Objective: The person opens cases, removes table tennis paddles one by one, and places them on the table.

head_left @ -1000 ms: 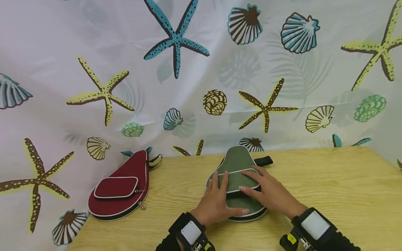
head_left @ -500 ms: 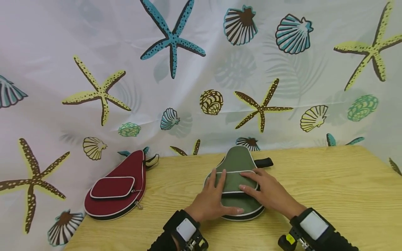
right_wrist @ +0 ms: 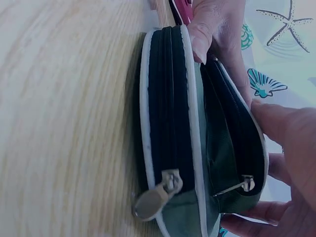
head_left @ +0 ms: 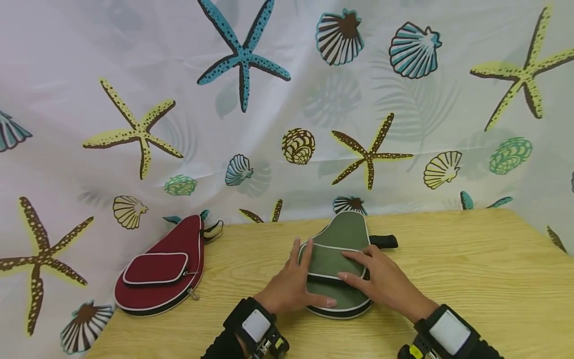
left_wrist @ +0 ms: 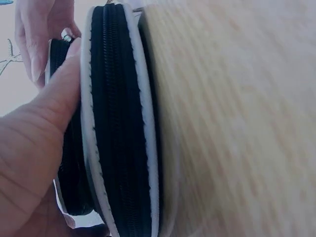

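A green paddle-shaped zip case (head_left: 350, 229) with white piping lies flat on the table, its narrow end pointing away. My left hand (head_left: 291, 281) rests on its left side, fingers stretched along the edge and thumb on the wide near end. The right hand (head_left: 381, 276) touches the front pocket (head_left: 329, 260) from the right, thumb by the pocket's lower edge. Some of its fingers are hidden in the head view. In the right wrist view a metal zip pull (right_wrist: 153, 202) hangs from the case's side. The left wrist view shows its black zip band (left_wrist: 116, 108).
A similar dark red case (head_left: 184, 244) lies at the table's left, with a zipped pocket and a black loop. A black strap (head_left: 384, 242) sticks out right of the green case. Behind the wooden table (head_left: 471, 269) hangs a white cloth (head_left: 269, 75) printed with starfish and shells.
The green case has turned slightly clockwise, its narrow end and strap swinging right. Both hands stay on it and turn along. The whole view has drifted a little.
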`<state>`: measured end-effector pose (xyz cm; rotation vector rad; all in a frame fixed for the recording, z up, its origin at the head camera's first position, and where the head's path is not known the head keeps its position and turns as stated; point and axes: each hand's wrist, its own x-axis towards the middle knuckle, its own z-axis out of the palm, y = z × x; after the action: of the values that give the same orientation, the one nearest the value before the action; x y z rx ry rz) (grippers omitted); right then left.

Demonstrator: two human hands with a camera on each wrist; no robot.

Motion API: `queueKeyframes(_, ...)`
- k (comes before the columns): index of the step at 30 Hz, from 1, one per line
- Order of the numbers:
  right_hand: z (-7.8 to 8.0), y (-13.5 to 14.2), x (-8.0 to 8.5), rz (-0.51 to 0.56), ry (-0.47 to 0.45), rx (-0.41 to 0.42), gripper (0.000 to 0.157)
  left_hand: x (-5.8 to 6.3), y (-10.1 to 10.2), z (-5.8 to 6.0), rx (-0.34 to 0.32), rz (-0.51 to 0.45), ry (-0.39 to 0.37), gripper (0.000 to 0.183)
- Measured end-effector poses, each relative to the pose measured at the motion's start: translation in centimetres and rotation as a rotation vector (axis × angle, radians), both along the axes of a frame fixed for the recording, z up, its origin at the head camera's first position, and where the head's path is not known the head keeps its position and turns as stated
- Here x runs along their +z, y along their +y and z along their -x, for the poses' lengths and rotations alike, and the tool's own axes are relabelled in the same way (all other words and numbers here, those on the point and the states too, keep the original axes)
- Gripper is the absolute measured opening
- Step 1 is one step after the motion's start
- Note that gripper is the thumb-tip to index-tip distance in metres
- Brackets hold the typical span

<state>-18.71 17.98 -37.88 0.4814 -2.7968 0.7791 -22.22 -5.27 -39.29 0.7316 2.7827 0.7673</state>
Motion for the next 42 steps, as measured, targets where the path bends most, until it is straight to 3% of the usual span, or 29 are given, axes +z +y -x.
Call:
queueKeyframes(15, -1.0, -0.9, 0.1, 0.012, 0.002, 0.003, 0.059, 0.1, -2.1, 0.1, 0.084, -0.069, 0.002, 0.128)
queueKeyframes(23, -1.6, -1.2, 0.3, 0.017, 0.013, 0.031, 0.06, 0.3, -2.9, 0.4, 0.118, -0.093, 0.059, 0.119)
queueKeyframes(29, -2.2, -1.6, 0.4, 0.022, -0.001, 0.057, 0.061, 0.5, -2.9, 0.5, 0.166, -0.061, 0.127, 0.11)
queueKeyframes(33, -2.6, -1.9, 0.6, 0.016, -0.023, 0.074, 0.064, 0.4, -2.8, 0.5, 0.167, -0.038, 0.204, 0.096)
queueKeyframes(36, -2.7, -1.8, 0.7, 0.022, -0.04, 0.093, 0.063, 0.4, -2.7, 0.3, 0.144, -0.016, 0.27, 0.072)
queueKeyframes(40, -2.3, -0.9, 0.7, 0.067, -0.031, 0.194, 0.048, 0.3, -2.2, -0.7, 0.081, 0.028, 0.366, 0.042)
queueKeyframes(42, -1.8, -0.1, 0.8, 0.08, -0.018, 0.25, 0.038, 0.5, -1.8, -1.4, 0.04, 0.031, 0.341, 0.04)
